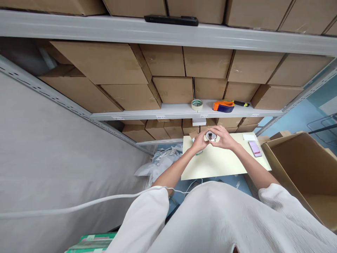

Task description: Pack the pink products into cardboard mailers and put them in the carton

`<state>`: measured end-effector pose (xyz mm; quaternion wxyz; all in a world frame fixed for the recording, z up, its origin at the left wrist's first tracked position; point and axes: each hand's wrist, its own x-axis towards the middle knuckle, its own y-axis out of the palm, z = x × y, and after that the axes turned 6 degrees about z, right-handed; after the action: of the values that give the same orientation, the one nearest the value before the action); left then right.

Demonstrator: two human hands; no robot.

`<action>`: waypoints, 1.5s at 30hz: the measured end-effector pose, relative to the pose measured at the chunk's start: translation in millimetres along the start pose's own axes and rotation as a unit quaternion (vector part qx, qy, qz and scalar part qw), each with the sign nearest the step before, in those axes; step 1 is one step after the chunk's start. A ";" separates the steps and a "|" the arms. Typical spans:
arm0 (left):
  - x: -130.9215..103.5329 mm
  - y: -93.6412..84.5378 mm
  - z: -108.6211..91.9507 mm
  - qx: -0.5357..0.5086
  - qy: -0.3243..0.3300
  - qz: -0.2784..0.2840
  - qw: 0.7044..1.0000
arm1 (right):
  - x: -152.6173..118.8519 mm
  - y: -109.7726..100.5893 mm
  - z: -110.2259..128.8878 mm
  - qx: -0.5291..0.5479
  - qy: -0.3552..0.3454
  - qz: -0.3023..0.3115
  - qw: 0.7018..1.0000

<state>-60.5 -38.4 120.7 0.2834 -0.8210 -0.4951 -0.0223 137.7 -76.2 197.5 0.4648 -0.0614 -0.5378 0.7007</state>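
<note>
Over a pale yellow tabletop (pixel 221 163), my left hand (pixel 199 142) and my right hand (pixel 224 138) curve toward each other. Between their fingers is a small round object (pixel 210 136) with a light, shiny rim and a dark middle; its exact kind does not show. Fingers of both hands close on its sides. Partly hidden beneath my left hand lies a small green-edged item (pixel 199 152). A white box (pixel 199 121) sits on the low shelf just beyond my hands.
Cardboard boxes (pixel 173 92) fill the shelves ahead. A tape roll (pixel 197 104), an orange tape dispenser (pixel 223 106) and a cutter (pixel 241 103) lie on the middle shelf. A phone (pixel 255 149) rests on the table; a large open carton (pixel 302 168) stands right. A white cable (pixel 79 208) crosses left.
</note>
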 end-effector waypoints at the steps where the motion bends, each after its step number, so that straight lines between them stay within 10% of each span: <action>1: 0.5 3.8 -1.6 -0.003 -0.008 0.000 1.000 | -5.4 -3.9 -2.4 0.012 -0.003 0.003 1.000; 17: 16.5 60.9 -15.9 -0.036 -0.068 -0.019 0.997 | -33.3 -31.4 -34.5 -0.011 0.065 0.029 0.997; 45: 12.7 52.1 7.3 -0.032 -0.106 -0.029 0.993 | -33.5 -8.6 -30.8 -0.004 0.092 0.044 0.995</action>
<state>-12.8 -43.0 95.5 0.2023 -0.8123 -0.5454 0.0411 179.6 -78.8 177.8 0.4809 -0.1506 -0.4928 0.7094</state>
